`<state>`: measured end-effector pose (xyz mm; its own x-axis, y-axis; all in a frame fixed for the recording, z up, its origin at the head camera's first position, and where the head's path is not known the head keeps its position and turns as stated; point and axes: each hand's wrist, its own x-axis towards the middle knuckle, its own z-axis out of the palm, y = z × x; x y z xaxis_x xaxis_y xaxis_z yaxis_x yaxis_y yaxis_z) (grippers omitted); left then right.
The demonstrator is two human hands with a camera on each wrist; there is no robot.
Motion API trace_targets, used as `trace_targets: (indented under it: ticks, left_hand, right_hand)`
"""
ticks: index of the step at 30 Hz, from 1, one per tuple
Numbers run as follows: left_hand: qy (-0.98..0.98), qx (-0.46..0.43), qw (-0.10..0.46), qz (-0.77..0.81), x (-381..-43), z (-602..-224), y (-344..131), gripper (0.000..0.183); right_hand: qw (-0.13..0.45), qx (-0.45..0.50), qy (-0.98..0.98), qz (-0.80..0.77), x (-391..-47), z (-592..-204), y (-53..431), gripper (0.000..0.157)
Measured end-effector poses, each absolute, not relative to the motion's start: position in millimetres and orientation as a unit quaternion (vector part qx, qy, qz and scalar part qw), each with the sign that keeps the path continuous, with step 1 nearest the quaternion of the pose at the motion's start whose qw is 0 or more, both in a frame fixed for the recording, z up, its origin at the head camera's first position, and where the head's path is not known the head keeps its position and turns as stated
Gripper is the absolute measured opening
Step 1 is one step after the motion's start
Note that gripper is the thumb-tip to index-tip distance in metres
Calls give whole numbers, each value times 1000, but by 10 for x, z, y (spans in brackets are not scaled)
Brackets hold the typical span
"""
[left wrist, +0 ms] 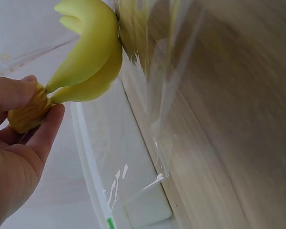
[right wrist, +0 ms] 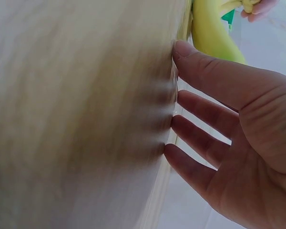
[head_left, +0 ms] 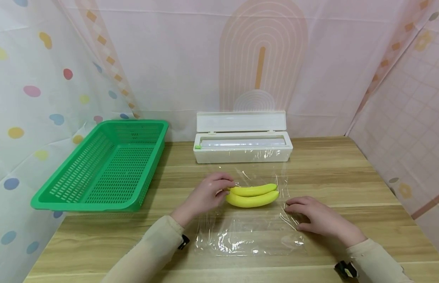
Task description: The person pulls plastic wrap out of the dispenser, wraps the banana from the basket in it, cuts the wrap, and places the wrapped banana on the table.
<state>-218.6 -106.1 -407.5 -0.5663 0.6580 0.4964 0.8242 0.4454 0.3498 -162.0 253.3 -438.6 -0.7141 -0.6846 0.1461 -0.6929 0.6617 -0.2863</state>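
A bunch of yellow bananas [head_left: 253, 199] lies on a sheet of clear cling film [head_left: 240, 236] spread over the table. My left hand [head_left: 211, 189] grips the brown stem of the bunch between thumb and fingers, as the left wrist view shows with the bananas [left wrist: 88, 52] hanging from that stem. To the right of the bunch, my right hand [head_left: 313, 216] has its fingertips resting on the table at the film's right edge. Its fingers [right wrist: 195, 167] are spread and gently bent, apart from the bananas. Whether they hold any film is hard to tell.
Behind the bananas stands a white cling film box [head_left: 242, 155] with its lid raised, and the film runs forward from it. A green plastic basket [head_left: 148, 184] sits at the left. Printed cloth [head_left: 184, 59] hangs behind the wooden table [head_left: 340, 173].
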Motion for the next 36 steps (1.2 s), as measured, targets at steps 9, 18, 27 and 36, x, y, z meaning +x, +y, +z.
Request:
trace_targets:
  ticks: [9,18,27,36]
  left_hand:
    - [-875,-389,74,-279,-2145,-4097,-1129,60]
    - [-896,-340,61,-278,-2063,-4069,-1378,83]
    - [-907,-343,62,-238,-1927,-4084,-1703,74]
    - [-912,-341,65,-216,-1779,-4105,-1907,69]
  right_hand:
    - [12,376,-912,163,-1617,-4382,2528,50]
    - [-5,366,-916,162,-1596,-4346,2529,50]
    - [9,385,-908,163,-1573,-4350,2599,49]
    - [42,396,-902,169,-1549,-4385,2642,51]
